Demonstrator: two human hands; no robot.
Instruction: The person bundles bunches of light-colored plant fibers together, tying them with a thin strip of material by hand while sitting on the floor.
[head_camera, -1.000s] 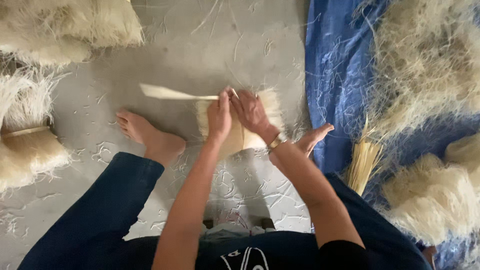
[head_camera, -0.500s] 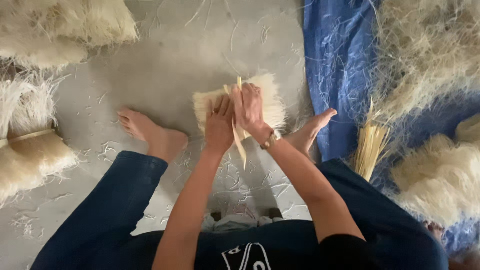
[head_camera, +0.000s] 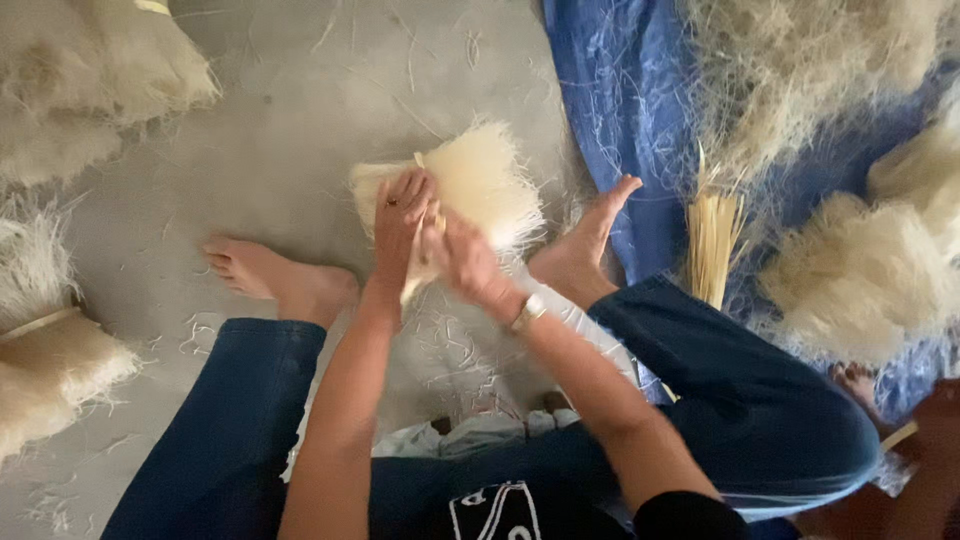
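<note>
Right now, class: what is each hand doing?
Left hand: closed on the pale fibre bundle.
Right hand: gripping the same bundle's tie strip.

Grey concrete floor (head_camera: 300, 130), a blue tarp (head_camera: 620, 120) spread beside it.

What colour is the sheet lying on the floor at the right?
The sheet is blue, strewn with pale loose fibres; the head view shows it.
</note>
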